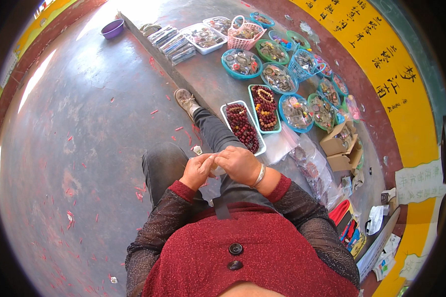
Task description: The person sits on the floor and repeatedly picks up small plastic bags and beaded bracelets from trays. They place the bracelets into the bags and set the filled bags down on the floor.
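My left hand (197, 170) and my right hand (239, 164) meet above my lap, fingertips pinched together. A small whitish, translucent piece (218, 171), too little shown to name, pokes out below the fingers. Both hands are closed on it, and most of it is hidden. A silver bangle (259, 175) circles my right wrist. Beyond my right hand stands a white basket (263, 148) of dark red bead bracelets (243, 129). Next to it, a pale green basket (277, 130) holds more dark beads with a cream string (265, 95) on top.
Several round baskets of small goods, among them a blue basket (310, 124), spread to the far right. A pink handled basket (230, 40) and a white tray (209, 50) stand farther off. Clear plastic bags (309, 166) and a cardboard box (334, 144) lie at right. A step edge (158, 59) crosses the floor.
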